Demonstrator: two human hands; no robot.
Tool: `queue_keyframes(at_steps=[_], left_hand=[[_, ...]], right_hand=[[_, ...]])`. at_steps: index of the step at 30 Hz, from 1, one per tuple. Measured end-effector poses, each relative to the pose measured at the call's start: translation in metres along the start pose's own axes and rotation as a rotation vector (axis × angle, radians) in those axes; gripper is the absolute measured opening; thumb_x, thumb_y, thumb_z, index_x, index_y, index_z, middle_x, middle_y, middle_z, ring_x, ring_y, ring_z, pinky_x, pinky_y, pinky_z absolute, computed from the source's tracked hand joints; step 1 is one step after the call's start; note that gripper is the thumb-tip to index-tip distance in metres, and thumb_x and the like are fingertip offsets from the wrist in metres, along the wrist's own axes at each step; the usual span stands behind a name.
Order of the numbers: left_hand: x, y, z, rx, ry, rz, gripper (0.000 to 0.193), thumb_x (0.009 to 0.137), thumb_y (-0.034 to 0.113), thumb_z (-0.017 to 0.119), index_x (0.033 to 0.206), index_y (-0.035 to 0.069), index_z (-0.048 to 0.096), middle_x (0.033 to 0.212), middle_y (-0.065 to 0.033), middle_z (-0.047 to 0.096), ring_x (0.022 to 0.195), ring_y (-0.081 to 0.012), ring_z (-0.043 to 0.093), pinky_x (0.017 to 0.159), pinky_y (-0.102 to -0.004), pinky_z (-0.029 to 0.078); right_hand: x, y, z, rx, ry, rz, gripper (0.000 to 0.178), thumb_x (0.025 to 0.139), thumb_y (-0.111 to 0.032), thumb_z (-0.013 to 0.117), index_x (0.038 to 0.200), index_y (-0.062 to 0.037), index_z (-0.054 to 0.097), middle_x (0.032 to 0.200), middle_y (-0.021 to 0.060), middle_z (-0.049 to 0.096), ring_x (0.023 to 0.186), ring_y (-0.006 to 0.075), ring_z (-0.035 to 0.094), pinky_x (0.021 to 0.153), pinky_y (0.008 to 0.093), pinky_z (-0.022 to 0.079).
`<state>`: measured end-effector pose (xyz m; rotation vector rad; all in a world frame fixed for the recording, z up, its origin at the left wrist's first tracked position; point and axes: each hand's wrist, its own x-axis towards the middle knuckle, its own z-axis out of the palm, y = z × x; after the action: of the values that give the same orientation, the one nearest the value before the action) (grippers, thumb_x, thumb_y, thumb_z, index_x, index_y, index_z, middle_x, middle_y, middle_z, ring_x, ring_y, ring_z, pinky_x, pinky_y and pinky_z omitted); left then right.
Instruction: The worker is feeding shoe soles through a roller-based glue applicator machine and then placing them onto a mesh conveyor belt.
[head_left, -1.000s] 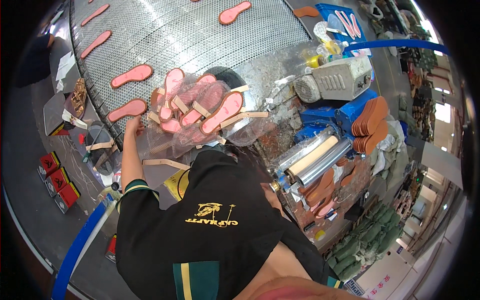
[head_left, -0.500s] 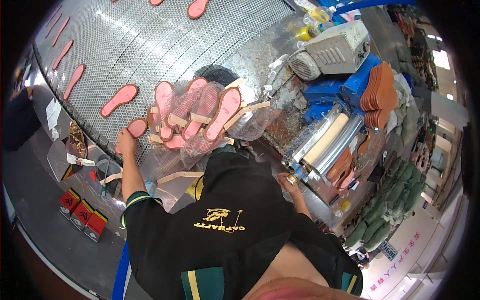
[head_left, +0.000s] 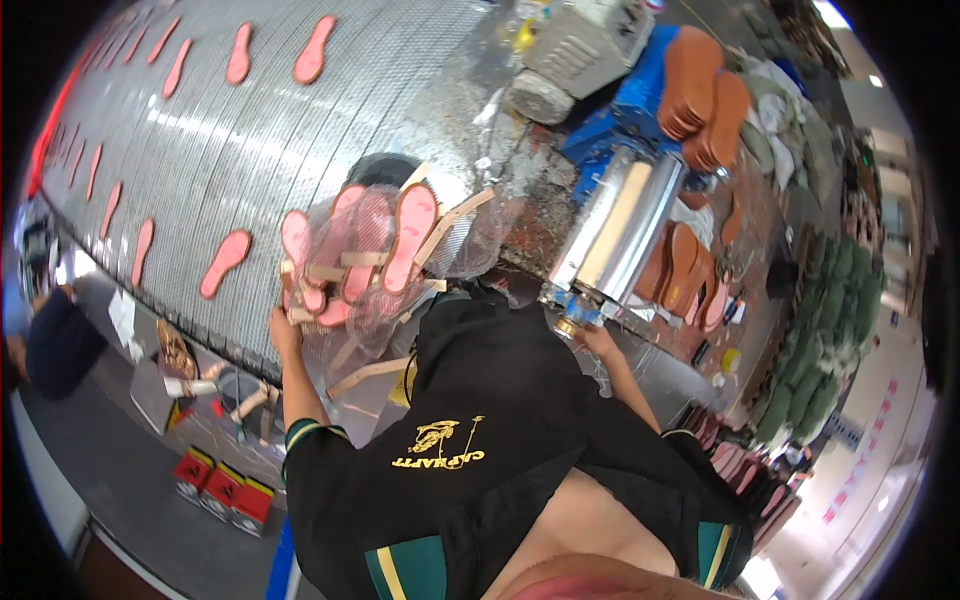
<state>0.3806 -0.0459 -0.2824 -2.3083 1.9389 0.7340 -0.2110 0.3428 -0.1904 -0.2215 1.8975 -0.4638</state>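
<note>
Several pink insoles (head_left: 408, 235) lie heaped with mesh pieces (head_left: 462, 245) near the metal belt's (head_left: 300, 130) end; our left hand (head_left: 286, 334) is at the heap's left edge, our right hand (head_left: 602, 345) beside a brass knob (head_left: 566, 328), and we cannot tell whether either's fingers are closed

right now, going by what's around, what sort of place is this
Probably a shoe-making workshop: pink sole-shaped pieces lie spaced out across a broad metal surface, and stacked brown soles sit beside a roller machine.
</note>
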Motion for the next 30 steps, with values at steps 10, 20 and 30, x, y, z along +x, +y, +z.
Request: queue_keyframes(at_steps=[10, 20, 30], left_hand=[[-0.001, -0.006, -0.002, -0.769, -0.175, -0.037, 0.038, 0.082, 0.001, 0.054, 0.119, -0.002, 0.048, 0.111, -0.0129, 0.055, 0.091, -0.023, 0.058, 0.079, -0.0328, 0.049], [0.019, -0.005, -0.001, -0.646, -0.371, 0.229, 0.022, 0.078, 0.006, 0.061, 0.097, -0.005, 0.06, 0.087, -0.0103, 0.063, 0.077, -0.0195, 0.059, 0.069, -0.03, 0.048], [-0.043, 0.111, -0.136, -1.104, 0.036, 0.006, 0.017, 0.086, 0.017, 0.059, 0.089, 0.001, 0.057, 0.07, -0.0015, 0.051, 0.06, -0.0076, 0.044, 0.052, -0.0232, 0.036]], right_hand=[[-0.178, -0.204, -0.138, -0.205, -0.025, -0.257, 0.026, 0.088, -0.022, 0.052, 0.106, -0.0041, 0.059, 0.077, 0.008, 0.065, 0.062, 0.0103, 0.06, 0.053, 0.0252, 0.049], [-0.092, -0.424, -0.166, -0.734, 1.273, -1.003, 0.051, 0.083, -0.041, 0.061, 0.118, -0.0053, 0.051, 0.103, 0.0225, 0.06, 0.091, 0.0379, 0.06, 0.076, 0.0441, 0.048], [-0.094, -0.444, -0.163, -0.775, 1.311, -0.832, 0.04, 0.081, -0.038, 0.059, 0.103, -0.0047, 0.057, 0.09, 0.0187, 0.064, 0.089, 0.0335, 0.061, 0.071, 0.045, 0.051]])
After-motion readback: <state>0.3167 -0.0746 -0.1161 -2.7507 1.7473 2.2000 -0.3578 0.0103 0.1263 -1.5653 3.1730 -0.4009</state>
